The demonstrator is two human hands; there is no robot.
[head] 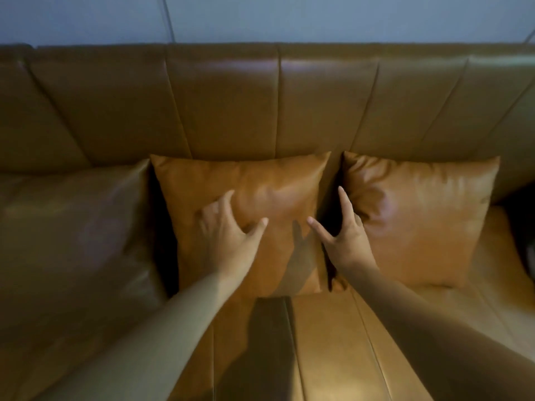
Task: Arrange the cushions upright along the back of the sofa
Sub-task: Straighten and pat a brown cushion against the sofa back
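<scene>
Three tan leather cushions lean upright against the backrest of a brown leather sofa (225,105). The middle cushion (260,180) stands in front of me. My left hand (228,227) hovers over its face with fingers spread, holding nothing. My right hand (341,233) is open too, its fingers reaching into the dark gap between the middle cushion and the right cushion (419,215). The left cushion (72,227) is larger in view, darker and in shadow.
The sofa seat (327,342) stretches toward me below the cushions, with seams running front to back. A pale wall (318,15) rises behind the backrest. A dark object (524,227) shows at the far right edge.
</scene>
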